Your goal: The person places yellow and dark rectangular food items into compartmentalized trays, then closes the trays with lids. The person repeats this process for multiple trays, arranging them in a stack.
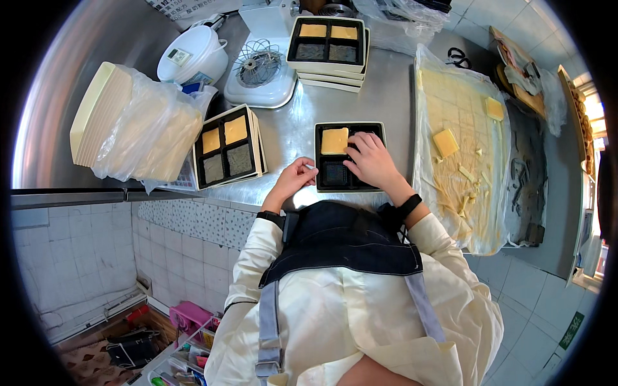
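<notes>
The four-compartment tray (382, 130) lay on the steel counter (290, 132), near its front edge. The right hand (371, 159), loosely open, pressed fingers into its far-right compartment beside a yellow cake square (334, 140). The left hand (294, 179), loosely curled and holding nothing, touched the tray's left rim.

Commercial kitchen or bakery prep room. Long stainless steel counter (386, 83) ran along white tiled walls (77, 251) and floor. A white stand mixer (261, 71) with a wire whisk sat at the back, beside a white lidded bucket (193, 55). A bagged stack of cream trays (129, 125) lay nearby, and black compartment boxes (228, 147) held yellow and dark cake squares. A plastic-lined slab of yellow cake (460, 122) was cut into squares. The person wore a dark apron (341, 241) over a cream jacket.
</notes>
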Action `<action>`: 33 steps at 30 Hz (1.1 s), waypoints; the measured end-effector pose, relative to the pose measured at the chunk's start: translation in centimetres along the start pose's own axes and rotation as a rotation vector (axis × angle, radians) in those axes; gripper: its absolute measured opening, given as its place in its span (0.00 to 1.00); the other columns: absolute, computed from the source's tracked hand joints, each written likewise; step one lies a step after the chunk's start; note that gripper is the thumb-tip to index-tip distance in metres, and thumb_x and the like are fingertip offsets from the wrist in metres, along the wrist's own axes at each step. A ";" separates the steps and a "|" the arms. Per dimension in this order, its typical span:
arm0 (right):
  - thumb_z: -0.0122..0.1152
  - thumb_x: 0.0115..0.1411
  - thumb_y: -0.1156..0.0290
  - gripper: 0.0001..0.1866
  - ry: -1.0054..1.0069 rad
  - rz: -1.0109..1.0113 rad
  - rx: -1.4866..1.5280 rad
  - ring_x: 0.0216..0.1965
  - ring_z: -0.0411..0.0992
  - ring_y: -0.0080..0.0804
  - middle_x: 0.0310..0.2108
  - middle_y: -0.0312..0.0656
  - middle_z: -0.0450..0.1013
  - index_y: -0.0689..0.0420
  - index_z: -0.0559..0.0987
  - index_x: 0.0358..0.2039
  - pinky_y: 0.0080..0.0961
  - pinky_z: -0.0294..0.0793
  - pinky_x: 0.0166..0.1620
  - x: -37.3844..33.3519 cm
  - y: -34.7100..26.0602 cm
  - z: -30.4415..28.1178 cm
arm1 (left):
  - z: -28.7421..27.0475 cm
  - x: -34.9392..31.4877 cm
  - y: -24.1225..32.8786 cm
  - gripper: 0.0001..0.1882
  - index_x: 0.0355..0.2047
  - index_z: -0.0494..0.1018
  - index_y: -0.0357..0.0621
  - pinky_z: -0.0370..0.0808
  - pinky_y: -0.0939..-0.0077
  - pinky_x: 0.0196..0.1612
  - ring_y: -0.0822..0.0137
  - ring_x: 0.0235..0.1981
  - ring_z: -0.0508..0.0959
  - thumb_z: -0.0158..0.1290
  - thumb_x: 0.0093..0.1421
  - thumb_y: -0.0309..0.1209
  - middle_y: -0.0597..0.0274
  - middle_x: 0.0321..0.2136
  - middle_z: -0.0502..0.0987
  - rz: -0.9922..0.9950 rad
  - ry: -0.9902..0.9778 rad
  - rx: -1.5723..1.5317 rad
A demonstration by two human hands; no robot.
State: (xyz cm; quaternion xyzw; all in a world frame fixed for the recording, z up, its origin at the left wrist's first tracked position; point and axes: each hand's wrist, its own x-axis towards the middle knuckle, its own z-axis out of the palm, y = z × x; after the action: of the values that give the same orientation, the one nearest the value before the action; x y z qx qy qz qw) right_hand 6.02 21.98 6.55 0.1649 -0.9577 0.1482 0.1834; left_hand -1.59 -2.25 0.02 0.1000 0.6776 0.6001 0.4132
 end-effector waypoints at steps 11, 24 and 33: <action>0.62 0.49 0.53 0.27 -0.053 0.088 -0.079 0.56 0.59 0.43 0.45 0.46 0.69 0.63 0.74 0.40 0.39 0.54 0.61 1.1 0.3 2.0 | 0.2 0.2 -0.2 0.12 0.41 0.68 0.41 0.73 0.84 0.30 0.76 0.25 0.75 0.55 0.60 0.33 0.66 0.23 0.74 0.026 0.027 -0.008; 0.64 0.48 0.59 0.24 -0.170 0.055 -0.026 0.59 0.58 0.44 0.47 0.46 0.69 0.61 0.75 0.42 0.37 0.59 0.58 1.9 1.4 3.0 | 0.1 0.0 0.4 0.12 0.40 0.68 0.40 0.73 0.84 0.30 0.76 0.25 0.75 0.54 0.60 0.32 0.65 0.23 0.74 -0.001 0.016 -0.054; 0.63 0.48 0.58 0.20 -0.077 0.061 -0.007 0.59 0.57 0.42 0.51 0.46 0.65 0.59 0.76 0.38 0.38 0.58 0.58 0.6 0.2 -0.3 | 0.1 0.1 -0.2 0.12 0.40 0.68 0.40 0.73 0.84 0.29 0.76 0.24 0.75 0.54 0.61 0.32 0.65 0.22 0.74 0.008 0.024 -0.061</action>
State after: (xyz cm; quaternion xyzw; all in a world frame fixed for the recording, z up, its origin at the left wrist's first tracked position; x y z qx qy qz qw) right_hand 5.49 22.06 7.02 0.1405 -0.9691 0.1441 0.1425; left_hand -1.53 -2.15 -0.18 0.0831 0.6635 0.6233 0.4055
